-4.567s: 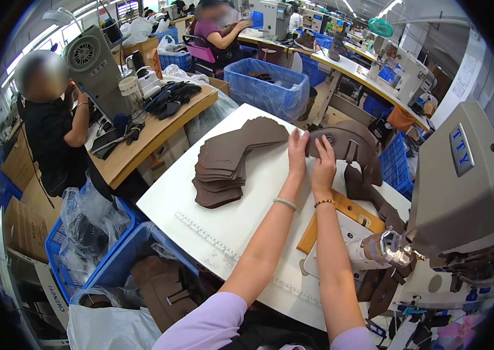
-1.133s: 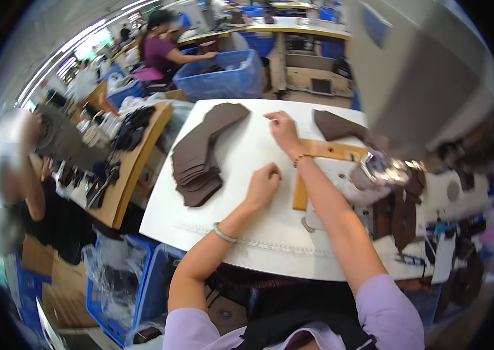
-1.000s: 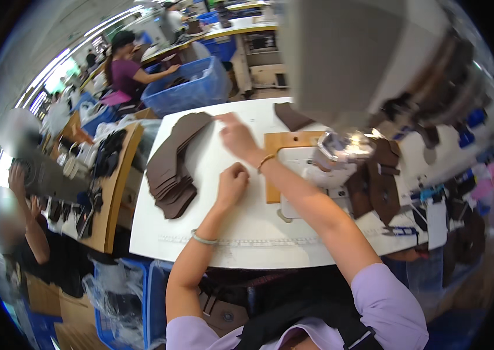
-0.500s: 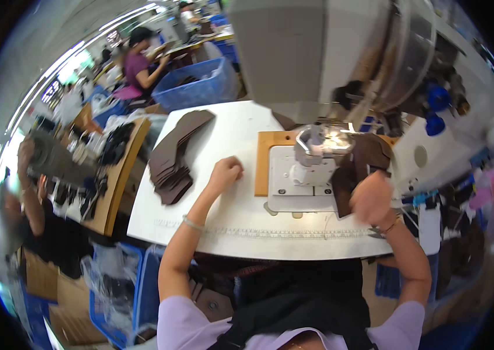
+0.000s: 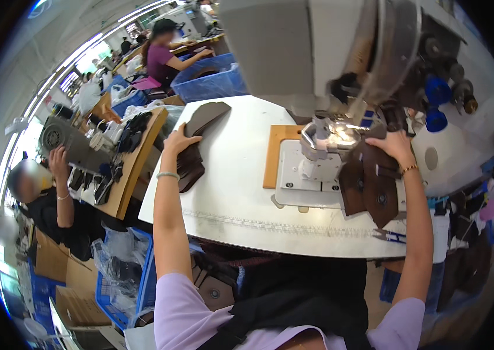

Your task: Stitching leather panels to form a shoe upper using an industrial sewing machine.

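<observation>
My left hand (image 5: 180,142) rests on a fanned stack of dark brown flat cut pieces (image 5: 210,112) at the left of the white table. Its thumb is stretched out across them and the fingers are spread. My right hand (image 5: 393,144) lies over the top of several brown pieces (image 5: 369,179) right of the sewing machine's needle area, thumb and fingers apart. Those pieces overlap, and a round metal-looking fitting shows on one. Between my hands is the sewing machine (image 5: 323,137), its small lamp lit above the metal plate (image 5: 291,175).
A printed ruler strip (image 5: 270,226) runs along the table's (image 5: 241,157) front edge. Small blue-handled thread snips (image 5: 390,235) lie near my right forearm. A blue bin (image 5: 215,81) stands beyond the table. Two people (image 5: 165,55) (image 5: 54,192) are at the left side.
My left hand has moved left and forward onto the brown stack, its fingers opening out. My right hand has moved up over the right-hand pieces, which now lie nearer the front edge.
</observation>
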`<action>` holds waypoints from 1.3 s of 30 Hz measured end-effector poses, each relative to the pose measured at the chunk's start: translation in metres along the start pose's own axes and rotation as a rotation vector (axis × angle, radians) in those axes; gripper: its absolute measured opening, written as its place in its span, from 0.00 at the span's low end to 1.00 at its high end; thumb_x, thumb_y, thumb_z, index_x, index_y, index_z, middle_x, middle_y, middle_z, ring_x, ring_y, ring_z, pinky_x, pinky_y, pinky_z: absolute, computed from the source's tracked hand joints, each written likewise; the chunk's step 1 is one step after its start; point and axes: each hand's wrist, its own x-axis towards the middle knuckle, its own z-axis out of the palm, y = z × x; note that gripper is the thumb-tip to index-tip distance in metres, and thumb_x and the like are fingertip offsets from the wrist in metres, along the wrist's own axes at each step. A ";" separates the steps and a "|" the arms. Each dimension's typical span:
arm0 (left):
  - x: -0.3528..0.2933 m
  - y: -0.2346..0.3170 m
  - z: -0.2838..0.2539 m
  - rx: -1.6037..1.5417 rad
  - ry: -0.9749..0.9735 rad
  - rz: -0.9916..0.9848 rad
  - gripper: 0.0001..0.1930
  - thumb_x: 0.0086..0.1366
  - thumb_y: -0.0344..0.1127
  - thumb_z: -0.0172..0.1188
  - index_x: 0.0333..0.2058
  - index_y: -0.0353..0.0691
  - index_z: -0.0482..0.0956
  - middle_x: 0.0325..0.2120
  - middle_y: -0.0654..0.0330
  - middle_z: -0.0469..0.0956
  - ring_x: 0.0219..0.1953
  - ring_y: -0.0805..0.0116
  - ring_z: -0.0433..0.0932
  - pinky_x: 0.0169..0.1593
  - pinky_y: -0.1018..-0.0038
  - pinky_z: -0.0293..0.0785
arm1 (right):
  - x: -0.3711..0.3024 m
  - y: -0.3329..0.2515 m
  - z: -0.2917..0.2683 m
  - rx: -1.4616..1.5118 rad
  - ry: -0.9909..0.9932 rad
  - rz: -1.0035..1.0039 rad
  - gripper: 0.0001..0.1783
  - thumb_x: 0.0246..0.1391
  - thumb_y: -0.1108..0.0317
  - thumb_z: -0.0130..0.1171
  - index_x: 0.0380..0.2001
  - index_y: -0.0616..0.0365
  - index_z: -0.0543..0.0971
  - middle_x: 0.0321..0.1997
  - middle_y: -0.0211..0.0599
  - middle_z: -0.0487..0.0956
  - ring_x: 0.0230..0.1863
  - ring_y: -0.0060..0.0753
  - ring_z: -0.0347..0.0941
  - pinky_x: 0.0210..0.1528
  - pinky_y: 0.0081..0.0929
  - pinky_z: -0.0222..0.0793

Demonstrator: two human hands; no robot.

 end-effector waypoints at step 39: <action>-0.093 0.129 0.010 0.002 0.083 0.299 0.40 0.54 0.61 0.61 0.50 0.25 0.70 0.46 0.38 0.73 0.47 0.45 0.75 0.49 0.59 0.72 | -0.209 -0.036 -0.066 2.270 -0.235 0.183 0.18 0.57 0.72 0.53 0.51 0.60 0.72 0.50 0.37 0.76 0.53 0.30 0.72 0.55 0.29 0.68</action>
